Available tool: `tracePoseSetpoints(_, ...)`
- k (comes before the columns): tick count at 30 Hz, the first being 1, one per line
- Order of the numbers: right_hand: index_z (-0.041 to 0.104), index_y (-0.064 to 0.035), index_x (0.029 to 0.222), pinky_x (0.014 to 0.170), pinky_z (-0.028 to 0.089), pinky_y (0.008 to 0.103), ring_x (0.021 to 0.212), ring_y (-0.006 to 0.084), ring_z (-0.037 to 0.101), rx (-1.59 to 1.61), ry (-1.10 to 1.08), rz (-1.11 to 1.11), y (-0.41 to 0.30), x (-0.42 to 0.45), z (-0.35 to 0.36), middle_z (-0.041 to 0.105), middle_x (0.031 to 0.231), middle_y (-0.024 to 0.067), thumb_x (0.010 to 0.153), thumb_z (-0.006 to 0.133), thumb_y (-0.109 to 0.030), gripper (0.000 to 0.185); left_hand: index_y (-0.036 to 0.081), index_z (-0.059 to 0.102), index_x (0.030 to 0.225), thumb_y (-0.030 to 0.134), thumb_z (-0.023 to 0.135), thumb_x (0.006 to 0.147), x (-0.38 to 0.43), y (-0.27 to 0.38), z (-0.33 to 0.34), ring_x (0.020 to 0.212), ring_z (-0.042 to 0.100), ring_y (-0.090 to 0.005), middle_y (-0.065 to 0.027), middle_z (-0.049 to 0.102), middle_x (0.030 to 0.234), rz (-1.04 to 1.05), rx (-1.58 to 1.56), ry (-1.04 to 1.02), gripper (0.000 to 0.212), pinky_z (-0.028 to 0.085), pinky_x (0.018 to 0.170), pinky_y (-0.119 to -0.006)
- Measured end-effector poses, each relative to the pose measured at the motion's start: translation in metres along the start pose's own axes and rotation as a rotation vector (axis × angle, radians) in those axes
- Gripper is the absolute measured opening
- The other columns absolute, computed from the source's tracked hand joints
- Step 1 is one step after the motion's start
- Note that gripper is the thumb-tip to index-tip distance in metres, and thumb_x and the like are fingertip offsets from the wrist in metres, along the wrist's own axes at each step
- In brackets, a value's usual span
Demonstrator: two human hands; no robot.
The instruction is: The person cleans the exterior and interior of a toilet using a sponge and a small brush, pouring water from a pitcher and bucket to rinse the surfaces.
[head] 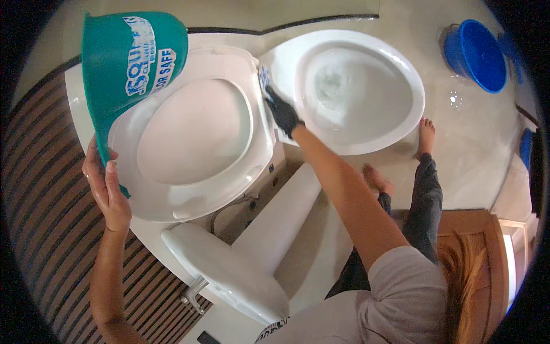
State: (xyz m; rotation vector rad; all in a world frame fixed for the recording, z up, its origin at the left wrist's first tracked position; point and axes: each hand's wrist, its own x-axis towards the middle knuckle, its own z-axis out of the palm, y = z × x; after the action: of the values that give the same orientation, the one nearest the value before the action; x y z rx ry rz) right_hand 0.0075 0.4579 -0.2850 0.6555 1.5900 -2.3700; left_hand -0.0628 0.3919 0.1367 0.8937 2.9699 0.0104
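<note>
My bare left hand (107,189) grips the rim of a green bucket (116,56), which is tipped on its side over the raised toilet seat and lid. White stickers with lettering are on its wall. My right hand (283,112), in a black glove, holds a blue-and-white scrubbing item (264,76), partly hidden by the fingers. It is at the hinge end of the toilet, between the raised seat (258,155) and the bowl rim (414,103). Whitish water shows inside the toilet bowl (369,99).
A white pedestal sink (240,271) with a chrome tap (195,294) stands close below the toilet. On the wet floor (459,142) sits a blue bucket (483,58). My bare feet (426,135) are beside the bowl. A brown door (464,223) is behind me.
</note>
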Motion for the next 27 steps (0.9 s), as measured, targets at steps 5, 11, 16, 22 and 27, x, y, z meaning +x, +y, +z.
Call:
tracePoseSetpoints(5,0.029,-0.0245,0.135,0.1,0.029,0.0358,0.117,0.0342,0.041,-0.067,0.104,-0.128,0.023,0.026,-0.017,0.042,0.128,0.0201,0.09,0.04,-0.027,0.046,0.0,0.036,0.128,0.021,0.041,0.091,0.009,0.015,0.008,0.098,0.044,-0.0164,-0.0082,0.048,0.106,0.046,-0.044,-0.006,0.043,0.031,0.092,-0.032)
tracePoseSetpoints(11,0.031,-0.0178,0.134,0.086,0.038,0.0379,0.101,0.032,0.048,0.005,0.099,-0.018,0.031,-0.042,0.011,0.051,0.115,0.0201,0.089,0.042,-0.026,0.047,-0.001,0.036,0.128,0.02,0.041,0.09,0.007,0.007,0.007,0.1,0.043,-0.0166,-0.0087,0.048,0.107,0.041,-0.029,-0.04,0.044,0.031,0.092,-0.031)
tracePoseSetpoints(16,0.03,-0.0177,0.135,0.078,0.04,0.0371,0.094,0.0277,0.049,0.092,0.071,0.089,0.081,-0.147,0.05,0.053,0.112,0.017,0.09,0.04,-0.024,0.046,0.0,0.036,0.128,0.02,0.041,0.09,0.001,0.007,0.004,0.099,0.043,-0.0164,-0.0085,0.048,0.106,-0.021,-0.085,0.02,0.043,0.031,0.091,-0.031)
tracePoseSetpoints(22,0.028,-0.0175,0.135,0.069,0.043,0.0361,0.086,0.0226,0.05,0.173,0.09,0.156,0.082,-0.143,0.04,0.055,0.107,0.0134,0.091,0.038,-0.021,0.045,-0.001,0.036,0.128,0.018,0.04,0.091,0.003,0.003,0.004,0.099,0.043,-0.0164,-0.0092,0.047,0.109,0.035,0.011,-0.026,0.042,0.031,0.091,-0.031)
tracePoseSetpoints(27,0.025,-0.0225,0.137,0.057,0.046,0.0368,0.071,0.02,0.055,0.225,-0.039,0.247,0.072,-0.133,0.041,0.06,0.096,0.0119,0.092,0.035,-0.023,0.046,0.0,0.037,0.128,0.017,0.039,0.091,0.004,0.007,0.004,0.098,0.043,-0.0161,-0.0089,0.048,0.108,0.038,0.003,-0.018,0.041,0.031,0.091,-0.031)
